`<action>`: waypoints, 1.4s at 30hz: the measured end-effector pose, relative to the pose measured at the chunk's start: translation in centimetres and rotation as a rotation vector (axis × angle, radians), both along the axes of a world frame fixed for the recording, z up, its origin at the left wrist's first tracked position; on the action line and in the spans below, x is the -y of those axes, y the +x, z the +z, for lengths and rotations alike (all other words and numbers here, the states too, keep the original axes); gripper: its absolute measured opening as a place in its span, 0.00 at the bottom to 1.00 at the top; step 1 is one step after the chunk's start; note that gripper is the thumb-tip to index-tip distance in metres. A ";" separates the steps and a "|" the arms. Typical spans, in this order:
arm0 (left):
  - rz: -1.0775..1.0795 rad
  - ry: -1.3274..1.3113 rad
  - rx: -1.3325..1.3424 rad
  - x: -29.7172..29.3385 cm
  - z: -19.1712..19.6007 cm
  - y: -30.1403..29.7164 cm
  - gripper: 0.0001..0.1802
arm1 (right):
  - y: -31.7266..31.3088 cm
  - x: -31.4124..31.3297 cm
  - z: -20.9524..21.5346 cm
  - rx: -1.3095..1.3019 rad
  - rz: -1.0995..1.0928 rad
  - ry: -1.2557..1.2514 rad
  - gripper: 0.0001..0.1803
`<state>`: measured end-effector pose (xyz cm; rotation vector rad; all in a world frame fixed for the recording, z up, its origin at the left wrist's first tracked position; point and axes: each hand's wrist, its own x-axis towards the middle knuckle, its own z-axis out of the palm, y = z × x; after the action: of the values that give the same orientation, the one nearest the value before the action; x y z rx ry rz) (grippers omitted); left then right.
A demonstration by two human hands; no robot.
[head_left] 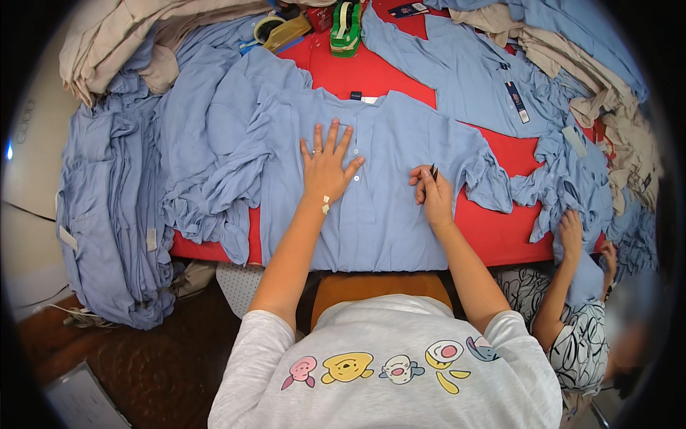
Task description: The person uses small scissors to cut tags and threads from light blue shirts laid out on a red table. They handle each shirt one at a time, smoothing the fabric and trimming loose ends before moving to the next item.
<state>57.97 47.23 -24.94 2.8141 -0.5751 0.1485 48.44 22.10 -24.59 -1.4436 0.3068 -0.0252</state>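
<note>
Pinning shirt (389, 222) mid-frame w/ flat, empty L hand (329, 168); pinching prob. tweezers (434, 171) in R hand (437, 199); may snag if slipping.

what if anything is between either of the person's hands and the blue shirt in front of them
Nothing visible. The left hand lies spread on the blue shirt; the right hand, holding a small dark pointed tool, is over it, unobstructed.

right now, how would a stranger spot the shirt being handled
Find the red tabletop, then the blue shirt spread at its near edge. The left hand lies flat on it. Unlike the bunched blue garments to the left, its body lies smooth, showing pale buttons.
</note>
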 end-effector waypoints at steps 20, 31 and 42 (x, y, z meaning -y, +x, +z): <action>-0.119 -0.316 0.091 -0.4 0.1 8.7 0.28 | 5.4 -10.9 2.7 0.178 -0.037 -0.765 0.11; 0.044 -0.268 0.168 0.3 -0.9 9.8 0.29 | 4.1 -10.8 0.0 0.195 0.032 -0.967 0.17; -0.073 -0.792 -0.313 -3.8 -0.2 13.9 0.15 | -3.6 -4.1 1.8 0.161 -0.134 -1.111 0.25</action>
<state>71.89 51.02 -25.09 1.9923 -0.4186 -0.0696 44.87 26.21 -22.79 -2.4977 0.2596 -0.4819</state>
